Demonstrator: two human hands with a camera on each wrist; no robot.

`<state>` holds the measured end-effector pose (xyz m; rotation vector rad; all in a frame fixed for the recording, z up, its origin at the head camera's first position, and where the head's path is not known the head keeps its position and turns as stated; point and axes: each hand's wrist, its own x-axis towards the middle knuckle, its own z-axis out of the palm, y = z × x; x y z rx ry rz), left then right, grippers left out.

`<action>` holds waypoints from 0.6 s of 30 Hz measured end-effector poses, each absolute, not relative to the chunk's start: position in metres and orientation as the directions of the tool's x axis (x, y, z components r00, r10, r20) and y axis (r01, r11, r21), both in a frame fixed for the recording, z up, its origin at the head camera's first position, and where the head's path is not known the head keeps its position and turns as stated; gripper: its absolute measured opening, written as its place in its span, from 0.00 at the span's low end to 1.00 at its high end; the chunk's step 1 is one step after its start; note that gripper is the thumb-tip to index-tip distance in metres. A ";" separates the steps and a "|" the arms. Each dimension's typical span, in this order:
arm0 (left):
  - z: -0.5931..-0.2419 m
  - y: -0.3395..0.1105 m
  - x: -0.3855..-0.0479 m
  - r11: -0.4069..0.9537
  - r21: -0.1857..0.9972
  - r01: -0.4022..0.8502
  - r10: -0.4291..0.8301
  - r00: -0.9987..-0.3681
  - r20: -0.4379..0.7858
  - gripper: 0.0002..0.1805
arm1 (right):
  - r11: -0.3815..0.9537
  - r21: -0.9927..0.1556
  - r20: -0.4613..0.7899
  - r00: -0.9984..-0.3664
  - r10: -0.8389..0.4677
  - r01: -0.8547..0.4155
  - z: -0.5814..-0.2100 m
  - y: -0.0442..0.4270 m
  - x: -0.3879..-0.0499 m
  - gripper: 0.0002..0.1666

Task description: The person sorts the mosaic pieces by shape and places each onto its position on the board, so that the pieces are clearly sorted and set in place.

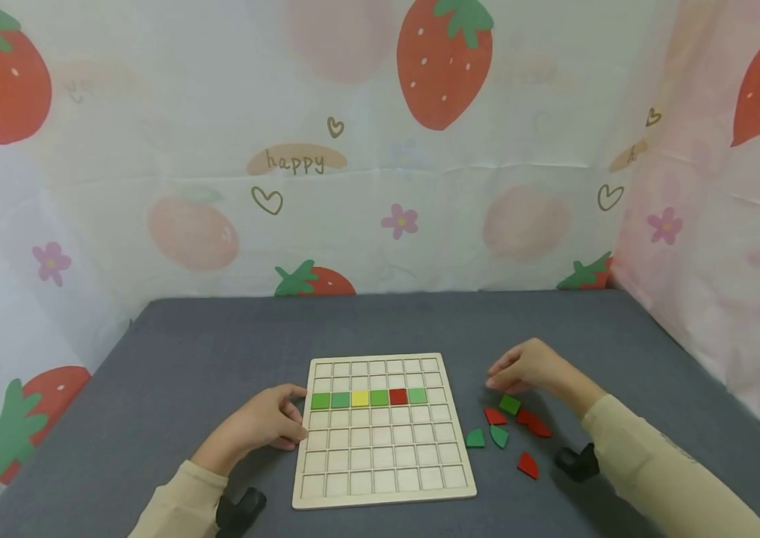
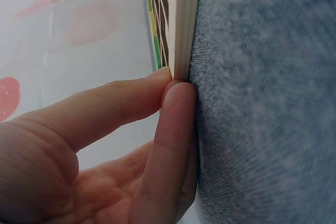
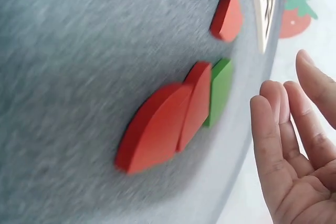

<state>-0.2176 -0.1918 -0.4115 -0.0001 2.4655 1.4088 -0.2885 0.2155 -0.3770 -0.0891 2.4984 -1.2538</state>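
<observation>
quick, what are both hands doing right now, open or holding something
Left hand: open, fingers touching the left edge of the wooden board.
Right hand: open, holding nothing, near the loose green square.

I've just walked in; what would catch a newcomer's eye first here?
Probably the row of six flat coloured squares, third from the far edge of the pale wooden grid board. The big red strawberries printed on the pale backdrop stand out next. Then come the loose flat red and green pieces, right of the board, near the person's bare right hand.
</observation>
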 end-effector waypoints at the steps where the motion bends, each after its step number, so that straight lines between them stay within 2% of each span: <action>1: -0.412 -0.192 -0.218 0.518 0.842 -0.149 0.145 -0.955 -0.258 0.39 | 0.611 -0.786 -0.272 -0.940 -0.204 0.095 -0.378 0.218 -0.288 0.16; 18: -0.411 -0.191 -0.218 0.520 0.841 -0.150 0.140 -0.956 -0.257 0.39 | 0.667 -0.738 -0.296 -0.938 -0.180 0.105 -0.386 0.237 -0.283 0.14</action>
